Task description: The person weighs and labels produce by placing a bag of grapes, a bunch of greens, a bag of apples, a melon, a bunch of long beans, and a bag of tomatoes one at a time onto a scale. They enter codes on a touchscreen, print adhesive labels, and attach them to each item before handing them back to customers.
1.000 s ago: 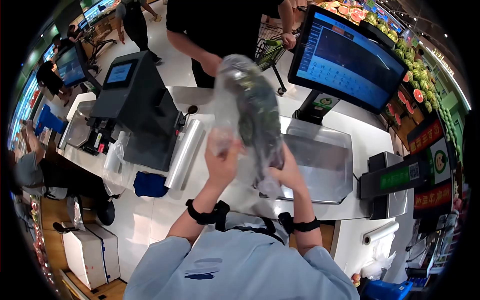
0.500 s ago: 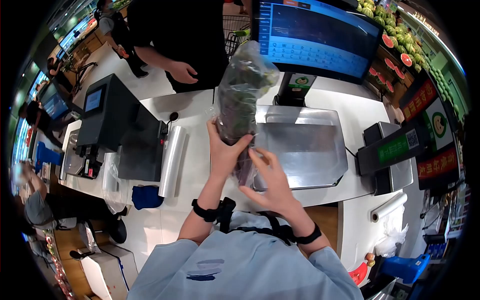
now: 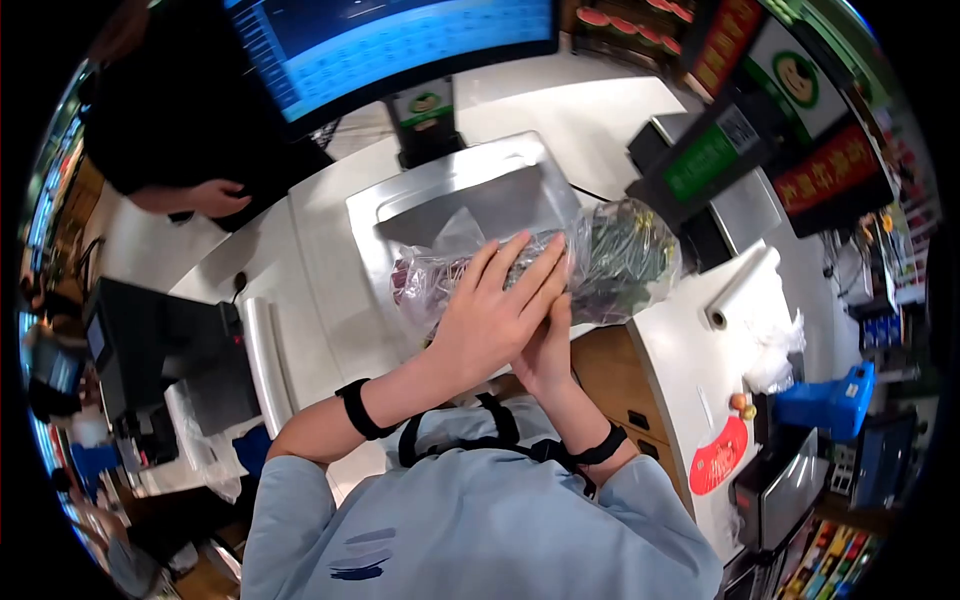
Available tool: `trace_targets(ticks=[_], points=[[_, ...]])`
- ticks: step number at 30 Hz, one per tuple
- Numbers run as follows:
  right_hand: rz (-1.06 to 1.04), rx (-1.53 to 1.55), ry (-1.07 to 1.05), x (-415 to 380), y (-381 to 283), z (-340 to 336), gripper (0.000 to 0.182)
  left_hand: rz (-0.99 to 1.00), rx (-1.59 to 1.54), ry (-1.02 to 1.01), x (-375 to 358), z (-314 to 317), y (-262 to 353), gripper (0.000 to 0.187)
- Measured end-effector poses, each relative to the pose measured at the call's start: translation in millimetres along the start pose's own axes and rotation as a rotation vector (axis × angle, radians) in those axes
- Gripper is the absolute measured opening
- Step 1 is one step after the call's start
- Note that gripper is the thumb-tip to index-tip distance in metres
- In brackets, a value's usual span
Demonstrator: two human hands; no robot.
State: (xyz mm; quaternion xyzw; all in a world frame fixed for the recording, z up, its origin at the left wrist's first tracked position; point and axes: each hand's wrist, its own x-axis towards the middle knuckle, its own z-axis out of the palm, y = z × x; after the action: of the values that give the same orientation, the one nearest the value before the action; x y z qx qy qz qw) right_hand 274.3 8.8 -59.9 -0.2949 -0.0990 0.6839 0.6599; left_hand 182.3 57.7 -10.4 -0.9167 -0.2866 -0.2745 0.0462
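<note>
A clear plastic bag of leafy greens (image 3: pixel 625 258) lies sideways over the near edge of a metal weighing plate (image 3: pixel 372 222), leaves to the right and purplish stems to the left. My left hand (image 3: pixel 490 318) rests across the top of the bag with its fingers stretched out. Under and beside it, my right hand (image 3: pixel 547 350) is against the near side of the bag. Its fingers are mostly hidden by the bag and my left hand, so its grip cannot be made out.
Behind the plate stands a large screen (image 3: pixel 400 50). A person in black (image 3: pixel 200 110) is across the counter. A plastic roll (image 3: pixel 267 365) and a dark machine (image 3: pixel 170 350) are left; a sign stand (image 3: pixel 715 155), another roll (image 3: pixel 742 290) and a blue device (image 3: pixel 828 402) are right.
The bag has gone from upright to lying sideways, and both hands have moved with it. My left hand now lies over the bag. The view has turned to the right.
</note>
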Motion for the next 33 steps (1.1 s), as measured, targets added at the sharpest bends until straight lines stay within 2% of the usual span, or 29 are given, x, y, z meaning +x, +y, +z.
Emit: trace_targets(ticks=[1,2,4,6,7,8,9,10,11,13,15,16,17,18,19,20,21,22,23,24,25,26,27,28,29,30,32,33], points=[[-0.064,-0.069,0.11,-1.3,-8.7,1.9,0.06,0.044,-0.021,-0.047,2.6,4.0,9.2,0.045],[-0.085,-0.06,0.126,4.1,-13.1,-13.1,0.06,0.092,-0.035,-0.092,4.7,7.0,17.0,0.044],[-0.159,0.026,-0.075,14.1,-21.0,-49.2,0.056,0.128,-0.063,-0.097,4.8,9.2,29.9,0.045],[-0.184,0.024,-0.011,12.7,-35.6,-66.9,0.056,0.14,-0.326,-0.253,5.5,1.5,33.1,0.05],[-0.132,-0.118,-0.006,15.8,-42.6,-75.7,0.057,0.139,-0.448,-0.394,10.7,-12.0,29.2,0.058],[-0.075,-0.261,-0.005,19.8,-50.4,-84.2,0.058,0.147,-0.45,-0.404,11.8,-18.0,16.9,0.058],[-0.011,-0.497,-0.019,24.6,-60.0,-92.7,0.058,0.189,-0.436,-0.329,13.8,-22.3,0.7,0.062],[-0.007,-0.527,-0.038,29.7,-61.0,-89.0,0.056,0.225,-0.421,-0.255,20.5,-26.7,-8.9,0.066],[0.046,-0.556,-0.082,29.5,-61.7,-81.9,0.056,0.222,-0.418,-0.265,30.9,-33.0,-11.5,0.066],[0.107,-0.58,-0.138,29.7,-61.6,-62.6,0.057,0.286,-0.098,-0.389,54.8,-47.3,-15.9,0.079],[0.15,-0.834,-0.331,29.6,-55.9,-49.9,0.058,0.275,-0.096,-0.458,51.4,-32.8,-33.4,0.086],[0.155,-0.834,-0.328,29.2,-55.0,-47.1,0.058,0.285,-0.101,-0.514,49.2,-28.0,-38.8,0.092],[0.216,-1.007,-0.404,29.0,-55.9,-45.7,0.058,0.207,-0.152,-0.666,46.4,-29.0,-43.3,0.09],[0.275,-1.179,-0.477,30.2,-55.8,-44.5,0.059,0.222,-0.16,-0.665,44.8,-28.2,-45.8,0.09],[0.2,-1.225,-0.453,27.4,-47.6,-43.7,0.061,0.224,-0.154,-0.768,42.5,-26.1,-47.9,0.086],[0.306,-1.265,-0.497,28.8,-37.7,-52.7,0.065,0.22,-0.15,-0.877,38.3,-23.4,-50.8,0.082],[0.387,-1.365,-0.527,25.7,-37.1,-47.3,0.066,0.381,-0.201,-0.682,30.6,-13.9,-57.7,0.075],[0.47,-1.463,-0.56,21.2,-41.7,-38.5,0.067,0.387,-0.211,-0.687,33.2,-12.3,-53.1,0.075],[0.515,-1.496,-0.643,16.6,-49.9,-30.3,0.063,0.205,-0.265,-1.019,36.0,-13.8,-45.9,0.074],[0.52,-1.488,-0.634,14.3,-51.0,-39.0,0.063,0.009,-0.311,-1.344,36.4,-13.6,-39.5,0.073],[0.397,-1.393,-0.693,10.6,-52.0,-53.8,0.061,0.085,-0.476,-1.164,20.4,-4.9,-43.7,0.067],[0.272,-1.297,-0.745,8.4,-54.5,-70.9,0.058,0.093,-0.48,-1.173,9.6,-1.5,-47.1,0.067],[0.069,-1.225,-0.64,10.7,-61.3,-93.6,0.044,0.024,-0.48,-1.184,4.3,-1.3,-46.4,0.063],[0.251,-0.893,-0.302,17.9,-72.2,-114.8,0.032,-0.051,-0.477,-1.191,0.3,-1.5,-46.3,0.059],[-0.03,-0.906,-0.037,32.0,-78.3,-143.8,0.027,-0.071,-0.467,-1.175,-1.3,-2.4,-46.7,0.057],[-0.381,-1.072,0.251,47.9,-81.1,-178.1,0.026,-0.078,-0.471,-1.182,-3.9,-2.5,-47.9,0.057],[-0.498,-1.309,0.383,67.3,-87.6,-208.5,0.025,-0.179,-0.504,-1.181,-6.0,-1.4,-52.1,0.059],[-0.492,-1.306,0.38,72.3,-89.0,-207.7,0.025,-0.184,-0.505,-1.186,-8.1,-1.2,-53.2,0.059]])
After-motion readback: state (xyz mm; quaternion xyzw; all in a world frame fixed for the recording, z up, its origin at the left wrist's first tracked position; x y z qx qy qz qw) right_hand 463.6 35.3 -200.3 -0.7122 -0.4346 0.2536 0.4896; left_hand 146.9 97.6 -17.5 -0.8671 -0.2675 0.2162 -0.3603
